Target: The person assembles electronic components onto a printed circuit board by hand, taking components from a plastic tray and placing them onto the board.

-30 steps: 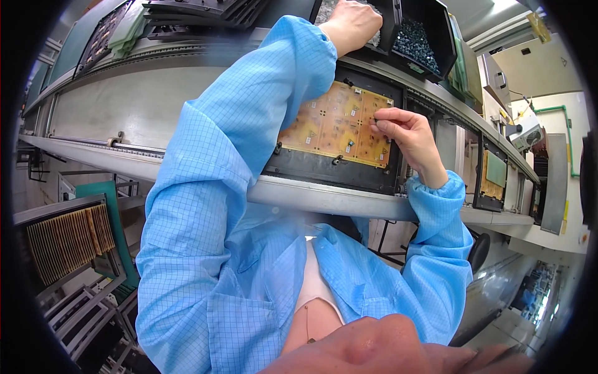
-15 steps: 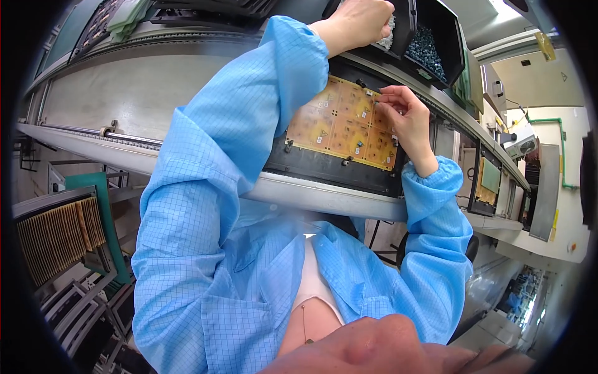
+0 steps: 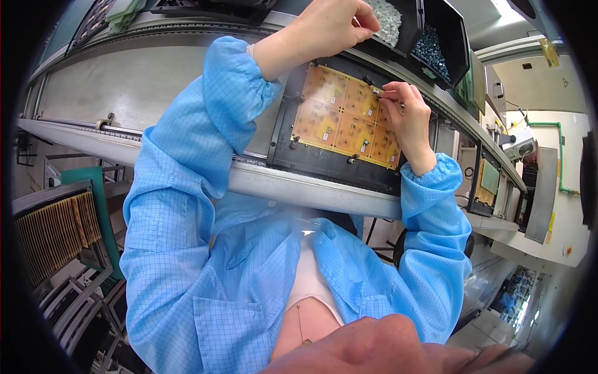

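A yellow circuit board panel (image 3: 322,116) lies in a black carrier frame (image 3: 283,140) on the rail line before me. My right hand (image 3: 408,118) rests at the panel's far right corner, fingers pinched together by a small pale part (image 3: 375,91); whether they grip it is hidden. Over the far edge of the carrier, my left hand (image 3: 330,28) is closed, its fingertips beside the bin of white parts (image 3: 386,22). Anything inside that pinch is too small to name. A small blue component (image 3: 366,143) stands on the near right section of the panel.
A black bin of dark blue parts (image 3: 428,55) stands right of the white ones. Metal rails (image 3: 299,194) border the line at its near side. Another carrier with boards (image 3: 488,177) sits farther right. A rack of upright boards (image 3: 59,234) is at the left.
My left hand has come back from the white parts bin, moving left and nearer to me, uncovering more of the panel. My right hand stays at the same corner with its fingers slightly shifted.
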`<action>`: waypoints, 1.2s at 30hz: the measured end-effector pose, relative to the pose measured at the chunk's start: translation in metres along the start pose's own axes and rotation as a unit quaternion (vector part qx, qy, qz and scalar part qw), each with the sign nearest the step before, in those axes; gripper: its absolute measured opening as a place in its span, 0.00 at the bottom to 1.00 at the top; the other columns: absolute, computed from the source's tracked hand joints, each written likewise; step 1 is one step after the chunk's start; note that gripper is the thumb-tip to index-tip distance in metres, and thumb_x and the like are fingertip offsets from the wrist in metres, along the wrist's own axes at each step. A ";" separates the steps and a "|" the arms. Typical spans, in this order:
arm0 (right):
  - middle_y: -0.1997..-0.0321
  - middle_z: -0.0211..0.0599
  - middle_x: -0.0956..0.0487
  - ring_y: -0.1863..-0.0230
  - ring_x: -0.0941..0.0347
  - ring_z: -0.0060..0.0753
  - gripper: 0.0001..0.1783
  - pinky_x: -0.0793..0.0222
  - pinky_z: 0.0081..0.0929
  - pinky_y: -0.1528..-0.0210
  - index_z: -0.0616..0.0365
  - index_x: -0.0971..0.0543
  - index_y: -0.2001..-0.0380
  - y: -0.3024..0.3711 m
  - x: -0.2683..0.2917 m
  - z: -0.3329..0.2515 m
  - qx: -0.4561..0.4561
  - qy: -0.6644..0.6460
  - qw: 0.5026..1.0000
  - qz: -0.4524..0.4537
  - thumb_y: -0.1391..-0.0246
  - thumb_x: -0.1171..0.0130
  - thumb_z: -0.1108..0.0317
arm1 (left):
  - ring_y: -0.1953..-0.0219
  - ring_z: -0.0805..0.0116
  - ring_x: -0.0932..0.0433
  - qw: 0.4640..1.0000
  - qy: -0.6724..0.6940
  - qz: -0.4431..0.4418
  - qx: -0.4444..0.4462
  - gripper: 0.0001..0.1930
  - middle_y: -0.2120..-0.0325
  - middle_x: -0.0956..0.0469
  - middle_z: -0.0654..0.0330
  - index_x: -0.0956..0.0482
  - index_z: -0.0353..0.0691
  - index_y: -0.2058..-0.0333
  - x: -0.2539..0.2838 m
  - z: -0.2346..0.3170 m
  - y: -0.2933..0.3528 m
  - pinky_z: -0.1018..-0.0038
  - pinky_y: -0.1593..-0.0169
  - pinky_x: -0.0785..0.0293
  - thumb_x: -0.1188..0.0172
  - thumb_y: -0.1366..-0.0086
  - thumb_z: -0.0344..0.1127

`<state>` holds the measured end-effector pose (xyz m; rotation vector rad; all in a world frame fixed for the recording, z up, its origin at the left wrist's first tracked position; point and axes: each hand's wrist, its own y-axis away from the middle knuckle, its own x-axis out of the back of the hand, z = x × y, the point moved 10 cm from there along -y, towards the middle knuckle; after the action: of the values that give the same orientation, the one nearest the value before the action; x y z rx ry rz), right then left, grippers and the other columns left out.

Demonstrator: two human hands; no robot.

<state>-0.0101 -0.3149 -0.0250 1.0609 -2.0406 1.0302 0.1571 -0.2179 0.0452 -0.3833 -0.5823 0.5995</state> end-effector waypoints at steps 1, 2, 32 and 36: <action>0.65 0.38 0.19 0.61 0.17 0.31 0.12 0.22 0.26 0.60 0.63 0.22 0.60 0.000 -0.001 -0.002 0.014 0.014 1.000 -0.001 0.49 0.38 0.83 | 0.68 0.55 0.16 1.000 0.001 0.000 0.001 0.06 0.73 0.18 0.47 0.16 0.34 0.67 0.001 0.001 0.002 0.67 0.63 0.21 0.35 0.43 0.29; 0.65 0.38 0.19 0.61 0.17 0.31 0.12 0.22 0.26 0.60 0.63 0.22 0.60 -0.001 0.000 -0.001 0.014 0.015 1.000 -0.002 0.49 0.38 0.83 | 0.68 0.55 0.16 1.000 0.002 -0.006 -0.002 0.06 0.73 0.18 0.47 0.16 0.34 0.67 0.000 0.002 0.005 0.67 0.63 0.21 0.35 0.43 0.28; 0.61 0.40 0.19 0.62 0.22 0.39 0.11 0.24 0.30 0.59 0.60 0.18 0.61 0.039 0.001 -0.033 0.082 -0.085 0.981 -0.154 0.50 0.32 0.76 | 0.66 0.75 0.19 0.963 0.115 -0.187 0.156 0.09 0.68 0.16 0.59 0.18 0.31 0.61 -0.066 -0.028 0.071 0.77 0.58 0.22 0.36 0.40 0.27; 0.60 0.38 0.22 0.61 0.22 0.40 0.09 0.25 0.29 0.60 0.60 0.17 0.65 0.057 -0.005 -0.034 0.091 -0.150 0.964 -0.199 0.52 0.31 0.75 | 0.69 0.72 0.16 0.974 0.026 -0.191 0.118 0.07 0.73 0.15 0.58 0.16 0.35 0.64 -0.075 -0.014 0.074 0.76 0.63 0.20 0.34 0.42 0.27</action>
<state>-0.0510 -0.2623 -0.0318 1.7302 -1.8643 0.8977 0.0843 -0.2109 -0.0321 -0.0565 -0.5111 0.2813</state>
